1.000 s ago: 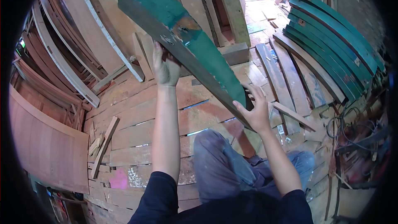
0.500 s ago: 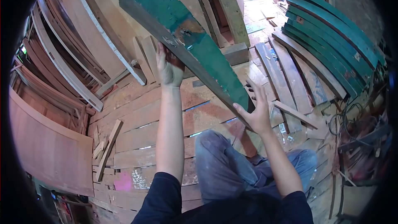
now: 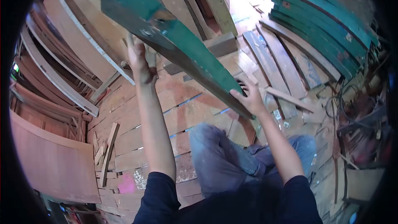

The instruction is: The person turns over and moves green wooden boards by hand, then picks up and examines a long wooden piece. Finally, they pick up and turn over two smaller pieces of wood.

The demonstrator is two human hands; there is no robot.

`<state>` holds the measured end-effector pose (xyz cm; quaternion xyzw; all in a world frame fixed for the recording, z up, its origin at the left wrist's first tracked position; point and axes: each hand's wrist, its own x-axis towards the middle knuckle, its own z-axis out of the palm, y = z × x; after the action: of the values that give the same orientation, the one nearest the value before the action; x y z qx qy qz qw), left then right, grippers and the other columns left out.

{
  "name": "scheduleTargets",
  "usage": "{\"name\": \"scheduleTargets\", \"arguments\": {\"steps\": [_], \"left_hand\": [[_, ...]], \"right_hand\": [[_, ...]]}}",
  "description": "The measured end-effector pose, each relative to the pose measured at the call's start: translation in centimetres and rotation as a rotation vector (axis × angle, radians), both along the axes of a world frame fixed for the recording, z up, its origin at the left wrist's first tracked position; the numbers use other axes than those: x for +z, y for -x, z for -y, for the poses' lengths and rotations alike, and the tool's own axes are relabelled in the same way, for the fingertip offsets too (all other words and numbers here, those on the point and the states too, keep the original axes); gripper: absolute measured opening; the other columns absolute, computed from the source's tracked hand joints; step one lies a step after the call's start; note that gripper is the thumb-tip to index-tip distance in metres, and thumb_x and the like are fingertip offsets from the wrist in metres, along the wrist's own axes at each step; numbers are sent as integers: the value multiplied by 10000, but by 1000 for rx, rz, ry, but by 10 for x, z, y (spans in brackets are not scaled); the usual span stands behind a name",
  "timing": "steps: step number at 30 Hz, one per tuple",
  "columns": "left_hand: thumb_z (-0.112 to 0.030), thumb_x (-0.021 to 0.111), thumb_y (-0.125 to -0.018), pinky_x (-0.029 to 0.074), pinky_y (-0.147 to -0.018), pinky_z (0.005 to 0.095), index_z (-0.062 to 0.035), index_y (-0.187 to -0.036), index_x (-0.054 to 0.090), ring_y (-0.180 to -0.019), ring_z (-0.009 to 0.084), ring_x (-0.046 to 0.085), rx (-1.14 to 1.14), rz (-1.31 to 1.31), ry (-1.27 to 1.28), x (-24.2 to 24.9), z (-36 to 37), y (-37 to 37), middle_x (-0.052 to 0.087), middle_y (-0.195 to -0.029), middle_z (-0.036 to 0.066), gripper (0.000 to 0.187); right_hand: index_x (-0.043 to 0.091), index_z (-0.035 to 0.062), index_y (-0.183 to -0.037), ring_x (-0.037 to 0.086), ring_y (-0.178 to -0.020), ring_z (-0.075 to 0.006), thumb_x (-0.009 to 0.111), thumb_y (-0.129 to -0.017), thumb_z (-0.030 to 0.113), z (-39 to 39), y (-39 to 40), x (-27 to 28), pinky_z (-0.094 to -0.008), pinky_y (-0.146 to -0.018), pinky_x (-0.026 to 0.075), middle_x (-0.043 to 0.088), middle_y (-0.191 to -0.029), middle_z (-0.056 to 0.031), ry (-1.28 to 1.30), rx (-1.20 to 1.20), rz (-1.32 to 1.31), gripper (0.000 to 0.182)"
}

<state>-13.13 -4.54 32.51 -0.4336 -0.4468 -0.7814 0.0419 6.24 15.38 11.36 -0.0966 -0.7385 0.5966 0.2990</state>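
In the head view, we have the green-painted beam slanting from 11 o'clock to 4 o'clock. Our right hand, at 3 o'clock, grips its lower end, thumb on the painted face. Our left hand, at 10 o'clock, is open by its underside; we cannot tell whether they touch. Curved green boards sit at 2 o'clock.

Floor's all worn brown wooden planks, dusty, with thin bluish-white slits of light shining up through the gaps (there's even a bright pink patch at lower left). Tall pale-brown wooden panels lean along the upper left, and a broad reddish-brown wooden panel stands below them. Glaring white daylight floods the far end.
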Motion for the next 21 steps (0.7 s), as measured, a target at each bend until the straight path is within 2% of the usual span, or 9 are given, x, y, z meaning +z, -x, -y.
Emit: {"name": "scheduleTargets", "arguments": {"steps": [2, 5, 6, 11, 13, 15, 16, 18, 21], "left_hand": [[-309, 707, -904, 502, -963, 387, -88, -1450, 323, -1190, 226, 551, 278, -8, 117, 4, -3, 1, 555, -1248, 145, 704], [-228, 712, -894, 578, -775, 317, -82, -1372, 396, -1017, 196, 640, 287, 58, 122, -1, 9, 17, 588, -1142, 86, 592], [-237, 687, -911, 576, -633, 277, -78, -1263, 479, -861, 161, 668, 267, 131, 86, 0, 9, 15, 613, -1042, 47, 439], [-372, 716, -878, 545, -664, 271, -110, -1159, 581, -758, 144, 651, 350, 267, 161, -14, 30, 55, 665, -960, 26, 407], [-416, 725, -860, 456, -554, 213, -118, -1113, 600, -675, 78, 615, 345, 381, 189, -16, 34, 50, 642, -869, -6, 410], [-400, 725, -868, 528, -700, 255, -70, -1231, 574, -856, 158, 666, 253, 428, 210, -27, 60, 78, 662, -1059, 52, 513], [-409, 733, -859, 521, -735, 268, -79, -1233, 575, -878, 153, 655, 271, 456, 206, -31, 73, 93, 660, -1074, 45, 523], [-429, 754, -832, 494, -841, 347, -94, -1230, 577, -990, 177, 616, 379, 484, 133, -36, 60, 75, 647, -1141, 46, 549], [-457, 740, -803, 392, -1044, 569, -132, -1375, 481, -1224, 309, 519, 309, 448, 45, -50, 92, 114, 542, -1345, 114, 708]], "right_hand": [[594, 20, -1250, 610, -1045, -181, 695, -890, 357, -12, -14, -29, -341, -921, 476, 639, -1151, -101, 124, -12, 3, 504], [588, 44, -1271, 593, -1021, -138, 628, -943, 283, -34, -61, -73, -309, -894, 481, 636, -1146, -61, 232, -125, 37, 408], [585, 39, -1275, 589, -1005, -129, 595, -961, 259, -45, -77, -102, -310, -895, 478, 636, -1136, -54, 171, -218, 76, 383], [603, 52, -1252, 594, -940, -84, 536, -1011, 304, -74, -161, -187, -244, -797, 477, 644, -1039, -29, 363, -341, 148, 354], [612, 53, -1240, 598, -917, -78, 529, -1021, 326, -77, -180, -223, -229, -772, 476, 650, -1012, -22, 430, -404, 197, 360], [629, 25, -1210, 597, -914, -96, 536, -1018, 323, -86, -188, -255, -238, -776, 475, 665, -1031, -29, 484, -478, 313, 367], [618, 42, -1211, 618, -823, -86, 524, -1025, 334, -87, -180, -244, -219, -704, 485, 671, -953, -17, 324, -531, 194, 359], [615, 48, -1193, 623, -764, -75, 514, -1030, 345, -87, -174, -231, -206, -654, 489, 670, -900, -13, 558, -465, 209, 353], [615, 58, -1168, 614, -673, -60, 497, -1034, 366, -83, -169, -235, -194, -595, 485, 662, -836, -4, 667, -405, 241, 356]]}}
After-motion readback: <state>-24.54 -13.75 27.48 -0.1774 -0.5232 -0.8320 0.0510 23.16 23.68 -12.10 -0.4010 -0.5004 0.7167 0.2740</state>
